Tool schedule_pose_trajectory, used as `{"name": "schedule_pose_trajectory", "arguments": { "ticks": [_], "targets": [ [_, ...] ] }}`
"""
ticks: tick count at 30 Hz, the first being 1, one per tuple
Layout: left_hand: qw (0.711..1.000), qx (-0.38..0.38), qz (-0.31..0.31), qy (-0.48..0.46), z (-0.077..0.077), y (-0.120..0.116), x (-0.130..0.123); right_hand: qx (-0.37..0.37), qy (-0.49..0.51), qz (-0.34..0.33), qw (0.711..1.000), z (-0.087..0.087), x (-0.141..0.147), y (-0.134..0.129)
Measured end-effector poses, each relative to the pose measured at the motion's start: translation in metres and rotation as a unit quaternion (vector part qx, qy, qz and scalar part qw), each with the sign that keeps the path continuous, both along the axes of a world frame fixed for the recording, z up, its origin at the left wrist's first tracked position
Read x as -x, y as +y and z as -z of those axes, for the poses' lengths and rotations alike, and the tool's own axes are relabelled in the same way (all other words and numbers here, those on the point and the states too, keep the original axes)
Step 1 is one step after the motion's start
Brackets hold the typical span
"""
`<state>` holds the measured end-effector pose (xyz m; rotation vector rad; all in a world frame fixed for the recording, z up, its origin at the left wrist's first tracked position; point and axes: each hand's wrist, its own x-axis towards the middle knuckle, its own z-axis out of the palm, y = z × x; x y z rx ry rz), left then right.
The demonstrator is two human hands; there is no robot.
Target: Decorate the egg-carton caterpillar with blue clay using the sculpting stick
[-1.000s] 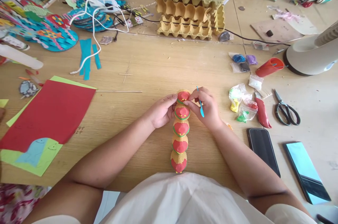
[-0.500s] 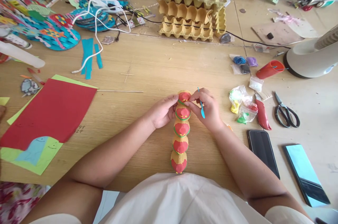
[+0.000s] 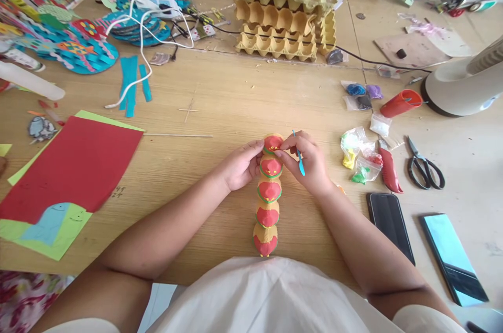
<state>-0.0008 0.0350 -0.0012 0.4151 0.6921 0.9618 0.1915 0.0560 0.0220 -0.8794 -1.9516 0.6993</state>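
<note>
A strip cut from an egg carton [image 3: 269, 190] runs from near my white shirt away from me, its humps covered with red clay, green edging and small yellow dots. My left hand [image 3: 245, 164] grips the strip's far end from the left side, thumb near the farthest hump. From the right, my right hand [image 3: 305, 157] has thumb and forefinger pinched at that hump's front edge. A thin blue clay tool [image 3: 300, 161] is tucked among the right fingers, its flat end pointing down. Whatever lies between the right fingertips is too small to make out.
On the right lie clay bags [image 3: 356, 147], a red cutter [image 3: 389, 168], scissors [image 3: 424, 165] and two phones [image 3: 389, 223]. Egg cartons [image 3: 277, 24] are stacked at the back. Red paper [image 3: 78, 165] lies left, with another person's hand [image 3: 2, 165] at the edge.
Both hands stay at the far hump with almost no movement. The whole view has shifted very slightly.
</note>
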Motion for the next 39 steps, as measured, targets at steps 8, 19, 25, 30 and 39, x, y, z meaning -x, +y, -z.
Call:
{"name": "schedule_pose_trajectory", "arguments": {
  "ticks": [8, 19, 25, 30, 39],
  "targets": [
    [1.000, -0.009, 0.002, 0.004, 0.002, 0.000, 0.001, 0.051, 0.031, 0.013, 0.998, -0.002, 0.002, -0.005],
    [1.000, -0.008, -0.001, 0.015, 0.004, 0.000, 0.001, 0.257, 0.151, -0.007, 0.955, -0.001, 0.009, -0.007],
    [1.000, -0.011, -0.002, 0.019, -0.001, 0.000, 0.000, 0.271, 0.156, -0.014, 0.950, -0.001, 0.010, -0.006],
    [1.000, -0.002, -0.002, 0.024, -0.004, 0.000, 0.000, 0.276, 0.169, -0.014, 0.946, -0.001, 0.011, -0.006],
    [1.000, -0.001, -0.003, 0.026, -0.004, 0.000, -0.001, 0.291, 0.177, -0.015, 0.940, -0.001, 0.011, -0.005]
  ]
}}
